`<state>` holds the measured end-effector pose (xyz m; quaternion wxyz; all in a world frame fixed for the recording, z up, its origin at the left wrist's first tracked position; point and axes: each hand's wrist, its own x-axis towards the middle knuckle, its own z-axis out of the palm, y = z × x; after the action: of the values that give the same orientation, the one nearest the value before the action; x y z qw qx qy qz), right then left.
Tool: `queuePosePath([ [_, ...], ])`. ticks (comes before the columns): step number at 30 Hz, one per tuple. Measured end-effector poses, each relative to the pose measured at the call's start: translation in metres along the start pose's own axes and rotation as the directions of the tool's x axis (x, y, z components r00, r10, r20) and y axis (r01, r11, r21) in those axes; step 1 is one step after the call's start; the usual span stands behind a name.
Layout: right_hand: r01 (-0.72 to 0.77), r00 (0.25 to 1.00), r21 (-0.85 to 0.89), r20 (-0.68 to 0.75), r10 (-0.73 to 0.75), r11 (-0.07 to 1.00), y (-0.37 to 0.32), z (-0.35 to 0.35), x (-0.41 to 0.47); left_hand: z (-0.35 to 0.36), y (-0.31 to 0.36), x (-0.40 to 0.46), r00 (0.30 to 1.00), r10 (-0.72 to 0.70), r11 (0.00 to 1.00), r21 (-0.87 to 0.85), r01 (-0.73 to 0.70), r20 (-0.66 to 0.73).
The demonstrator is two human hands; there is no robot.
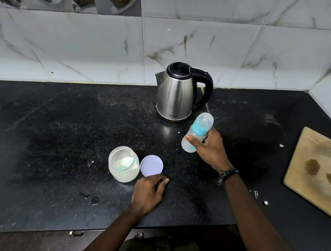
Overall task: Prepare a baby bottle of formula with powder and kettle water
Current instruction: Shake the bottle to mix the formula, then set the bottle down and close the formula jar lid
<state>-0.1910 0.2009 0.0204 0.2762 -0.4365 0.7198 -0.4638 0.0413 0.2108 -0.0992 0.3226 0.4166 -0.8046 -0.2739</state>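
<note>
At frame centre-right the right hand [208,148] grips the tilted, capped bottle [196,134]; the left hand [149,191] rests loosely curled, so shaking one-handed could loosen the cap.

A single head-worn camera looks forward and down, at close range, over the black table [60,137] toward the tiled wall [87,50].

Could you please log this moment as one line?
right hand: holds capped bottle, tilted | left hand: on counter by lid | jar: open | kettle: closed
</note>
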Motion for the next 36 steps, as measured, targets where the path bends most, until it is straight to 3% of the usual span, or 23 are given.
queuePosePath([
  [16,-0.016,1.0,-0.135,0.006,0.017,0.991,0.032,0.045,0.086,0.002,-0.003,0.001,1.0,-0.02,1.0,0.011,0.02,-0.003],
  [36,0.0,0.998,-0.167,-0.055,-0.01,0.986,0.044,0.052,0.072,0.003,-0.003,0.001,1.0,0.02,1.0,0.025,-0.019,-0.023],
])
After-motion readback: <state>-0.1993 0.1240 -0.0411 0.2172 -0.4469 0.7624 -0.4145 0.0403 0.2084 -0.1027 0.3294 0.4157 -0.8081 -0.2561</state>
